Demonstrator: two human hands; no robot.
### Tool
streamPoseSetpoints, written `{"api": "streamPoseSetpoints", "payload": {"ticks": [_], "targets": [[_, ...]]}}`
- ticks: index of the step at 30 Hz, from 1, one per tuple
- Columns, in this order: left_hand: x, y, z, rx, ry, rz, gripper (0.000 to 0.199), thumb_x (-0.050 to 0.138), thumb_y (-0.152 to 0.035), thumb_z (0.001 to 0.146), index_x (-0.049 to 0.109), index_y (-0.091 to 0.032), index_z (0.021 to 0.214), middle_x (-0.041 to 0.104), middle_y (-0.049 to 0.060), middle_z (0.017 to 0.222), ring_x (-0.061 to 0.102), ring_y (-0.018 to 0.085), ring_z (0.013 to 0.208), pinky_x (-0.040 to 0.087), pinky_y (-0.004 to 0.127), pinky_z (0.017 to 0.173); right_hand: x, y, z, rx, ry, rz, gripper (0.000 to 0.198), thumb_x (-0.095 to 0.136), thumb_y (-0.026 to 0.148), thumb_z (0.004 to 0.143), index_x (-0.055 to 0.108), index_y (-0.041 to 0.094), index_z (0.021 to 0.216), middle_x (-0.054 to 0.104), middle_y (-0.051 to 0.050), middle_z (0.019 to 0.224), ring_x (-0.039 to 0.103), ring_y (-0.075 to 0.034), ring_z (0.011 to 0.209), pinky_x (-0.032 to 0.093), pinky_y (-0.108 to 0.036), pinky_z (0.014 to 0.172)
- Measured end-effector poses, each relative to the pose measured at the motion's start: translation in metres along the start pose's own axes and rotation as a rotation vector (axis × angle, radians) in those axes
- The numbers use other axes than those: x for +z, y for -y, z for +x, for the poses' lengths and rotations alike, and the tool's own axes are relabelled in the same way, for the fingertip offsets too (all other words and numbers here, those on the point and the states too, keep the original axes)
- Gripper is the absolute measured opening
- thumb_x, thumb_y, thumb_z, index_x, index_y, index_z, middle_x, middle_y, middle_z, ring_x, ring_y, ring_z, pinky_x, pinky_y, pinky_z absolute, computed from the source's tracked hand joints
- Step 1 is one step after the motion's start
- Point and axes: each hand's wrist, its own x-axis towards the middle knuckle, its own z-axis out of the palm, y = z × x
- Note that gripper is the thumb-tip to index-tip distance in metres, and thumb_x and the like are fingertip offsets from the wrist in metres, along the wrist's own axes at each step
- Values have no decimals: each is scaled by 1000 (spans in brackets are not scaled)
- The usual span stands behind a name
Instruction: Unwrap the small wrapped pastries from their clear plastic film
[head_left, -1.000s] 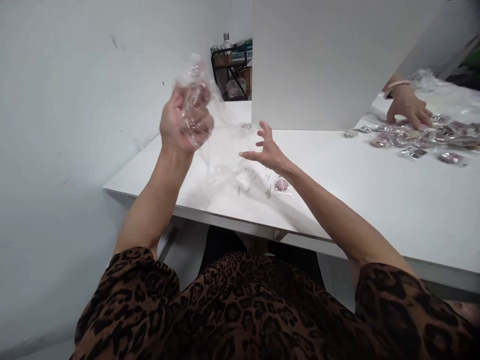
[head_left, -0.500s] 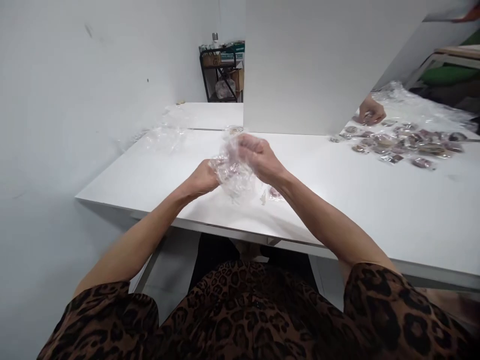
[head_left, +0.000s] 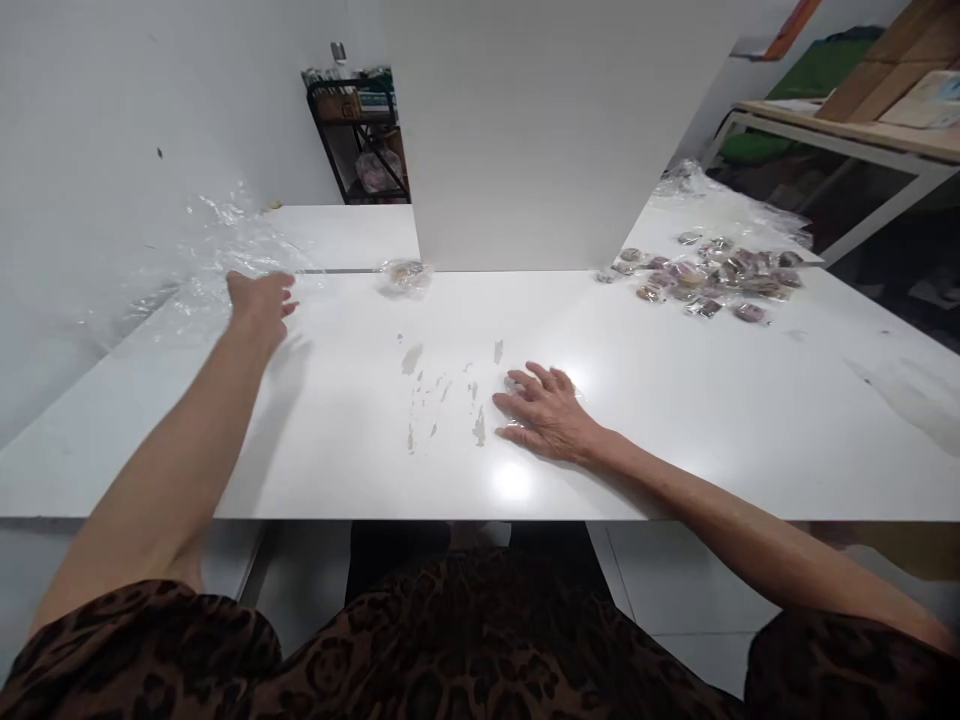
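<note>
My left hand (head_left: 261,302) reaches to the far left, its fingers apart, at the near side of a loose heap of clear plastic bags (head_left: 225,235). Nothing shows in its grasp, though its palm side is partly hidden. On the table, my right hand (head_left: 546,412) lies palm down with spread fingers. Bits of a small clear-wrapped packet (head_left: 513,384) peek out from beneath it; the rest is covered. A wrapped item in clear film (head_left: 405,278) sits between the hands, farther back near the seam of the table.
The white table (head_left: 345,430) has grey worn patches in the middle. A tall white panel (head_left: 540,130) stands across its back. Several small wrapped packets (head_left: 690,280) are scattered at the back right, before more clear plastic (head_left: 727,205). A dark shelf (head_left: 349,120) stands behind.
My hands were together, handling crinkled clear plastic. They have parted: the left went out to the bag heap, the right down flat over the small packet. The view has shifted right.
</note>
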Motion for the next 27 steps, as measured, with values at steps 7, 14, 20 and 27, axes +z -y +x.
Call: {"api": "streamPoseSetpoints", "payload": {"ticks": [7,14,20,27], "targets": [[69,32,-111,19,95,189,79,68,-15,70,49,-28,146,50,11,142,59,30,121,50,49,110,-17,-107,-19,-3,-64,1,45,45,55,104,66,36,139,57,-10,154,50,-36,144,34,-62,118],[112,15,-110,131,242,260,75,67,-18,70,55,-27,144,50,13,149,51,37,137,40,55,121,-73,-277,-13,335,-320,-244,29,56,26,97,76,24,117,59,-15,151,33,-40,155,10,-72,121],[147,-6,-72,57,206,438,90,76,-34,80,37,-26,161,29,15,170,25,39,158,22,55,130,-60,-242,-21,351,-544,-98,38,47,36,98,69,30,129,44,-12,161,25,-45,157,20,-77,119],[187,3,-34,-153,240,609,115,83,-51,79,18,-21,168,29,25,168,28,43,156,23,54,125,-21,-148,-47,154,-413,-49,40,47,43,100,64,41,135,52,-19,153,49,-44,143,43,-68,108]]}}
